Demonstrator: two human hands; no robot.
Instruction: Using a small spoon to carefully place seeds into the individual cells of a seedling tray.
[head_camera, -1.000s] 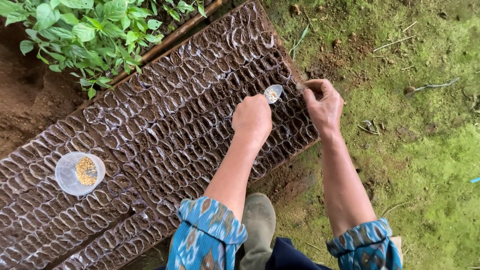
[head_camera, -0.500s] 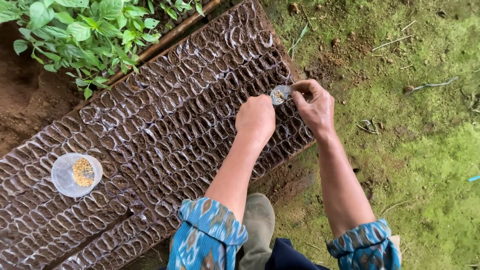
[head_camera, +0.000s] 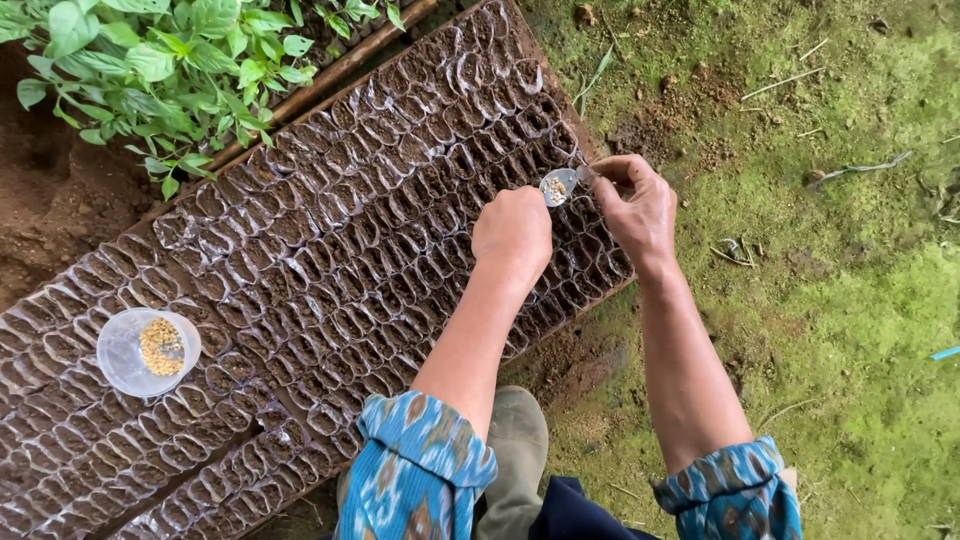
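My right hand (head_camera: 635, 205) pinches the handle of a small metal spoon (head_camera: 556, 186) that carries a few pale seeds. My left hand (head_camera: 512, 233) hovers knuckles-up just left of the spoon bowl, fingers curled down over the soil cells; its fingertips are hidden. Both hands are above the right end of a long bed of small clear plastic bags (head_camera: 330, 260) filled with dark soil. A clear round dish (head_camera: 148, 351) with a heap of yellowish seeds rests on the bags at the far left.
Leafy green seedlings (head_camera: 160, 60) grow at the top left behind a wooden pole (head_camera: 330, 80). Mossy ground (head_camera: 830, 300) lies to the right of the bed. My boot (head_camera: 515, 450) stands at the bed's near edge.
The view has shifted slightly. My right hand turned the spoon toward my left hand, and the left hand moved closer to the spoon bowl.
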